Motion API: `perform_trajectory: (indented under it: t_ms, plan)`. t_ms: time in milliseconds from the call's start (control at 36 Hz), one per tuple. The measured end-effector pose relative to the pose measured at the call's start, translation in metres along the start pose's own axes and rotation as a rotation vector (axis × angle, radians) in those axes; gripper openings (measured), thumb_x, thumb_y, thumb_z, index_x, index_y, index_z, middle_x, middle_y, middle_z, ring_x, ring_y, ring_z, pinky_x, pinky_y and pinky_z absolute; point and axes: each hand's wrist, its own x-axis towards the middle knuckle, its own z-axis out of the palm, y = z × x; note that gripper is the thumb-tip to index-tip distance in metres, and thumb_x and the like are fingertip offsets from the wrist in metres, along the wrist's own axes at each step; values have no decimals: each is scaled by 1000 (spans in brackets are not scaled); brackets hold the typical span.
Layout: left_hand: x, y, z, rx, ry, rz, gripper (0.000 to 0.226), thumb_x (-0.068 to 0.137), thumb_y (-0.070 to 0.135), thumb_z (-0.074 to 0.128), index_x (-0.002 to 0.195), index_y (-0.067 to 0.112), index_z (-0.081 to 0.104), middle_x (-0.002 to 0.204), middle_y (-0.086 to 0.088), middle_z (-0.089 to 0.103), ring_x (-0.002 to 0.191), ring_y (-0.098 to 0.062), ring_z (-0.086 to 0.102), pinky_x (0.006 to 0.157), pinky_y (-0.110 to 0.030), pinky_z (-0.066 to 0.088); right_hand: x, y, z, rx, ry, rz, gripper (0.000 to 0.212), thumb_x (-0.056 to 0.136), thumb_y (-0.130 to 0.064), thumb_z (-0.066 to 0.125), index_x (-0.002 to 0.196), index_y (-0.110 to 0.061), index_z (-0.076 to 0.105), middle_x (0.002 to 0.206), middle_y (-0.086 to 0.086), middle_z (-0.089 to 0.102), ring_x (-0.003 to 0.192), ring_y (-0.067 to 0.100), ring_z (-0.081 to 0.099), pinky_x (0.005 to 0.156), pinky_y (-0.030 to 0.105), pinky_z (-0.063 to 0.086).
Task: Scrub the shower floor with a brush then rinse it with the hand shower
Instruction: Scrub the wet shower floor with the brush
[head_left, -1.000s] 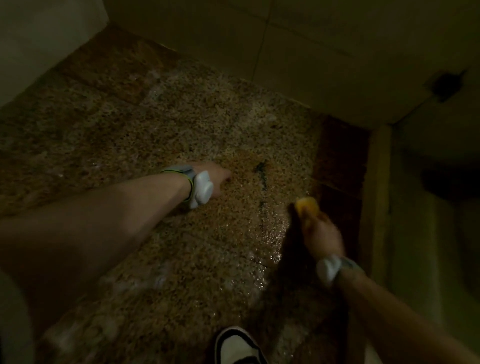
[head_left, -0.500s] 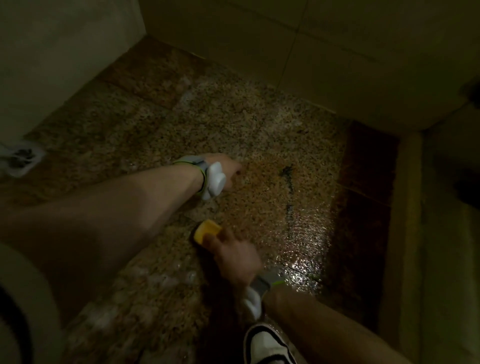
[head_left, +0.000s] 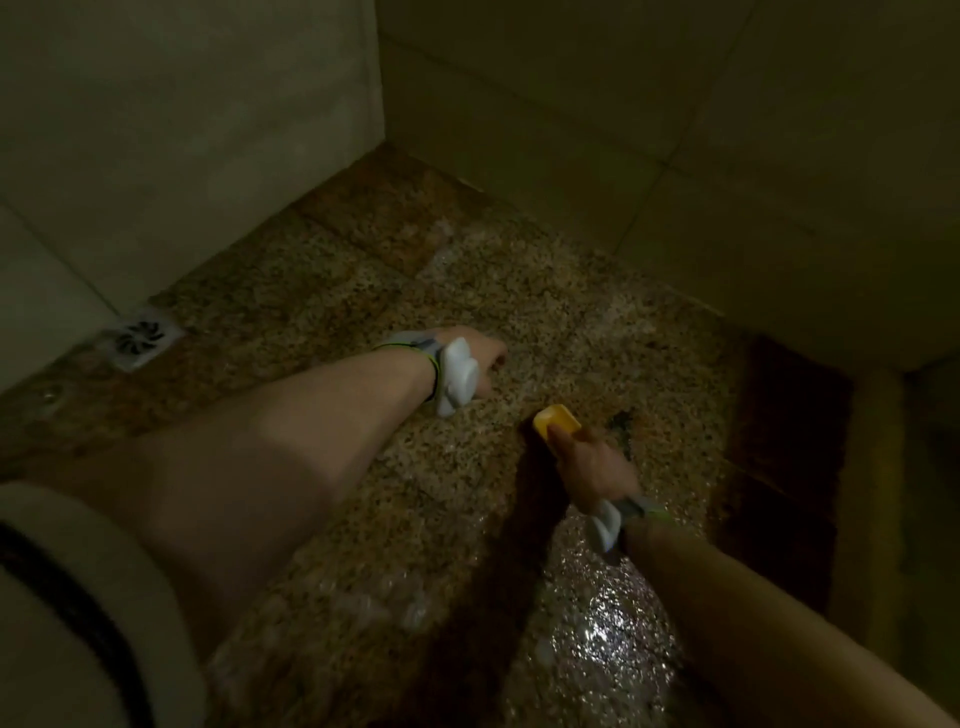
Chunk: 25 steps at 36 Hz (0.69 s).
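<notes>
right hand (head_left: 595, 470) grips yellow brush (head_left: 557, 420), on wet floor (head_left: 519, 301)

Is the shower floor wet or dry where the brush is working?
Wet. The speckled shower floor glistens with bright reflections near the right hand, which grips the yellow brush, and pale foamy streaks show farther up.

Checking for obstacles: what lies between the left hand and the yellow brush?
Head view: only bare, wet speckled floor lies between the left hand and the yellow brush, which the right hand holds.
</notes>
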Motion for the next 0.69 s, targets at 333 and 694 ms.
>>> perform_trajectory:
  t_ms: [333,694]
  plan:
    - [44,-9,8,-3,18,49,74,82,16,68,147,29,36,136,-9,56,101,-28,64,79,-44,60,25,28,1,-14,-8,64,62,103,-42,48,156,-39,17,136,12,46,99,33,63,69,37,54]
    - [162,-19,-14,-122,66,-5,85,82,21,71,154,25,26,153,-10,41,126,-33,53,92,-43,54,138,57,-7,-18,186,41,55,106,-51,26,159,-45,12,142,18,36,116,38,41,96,49,37]
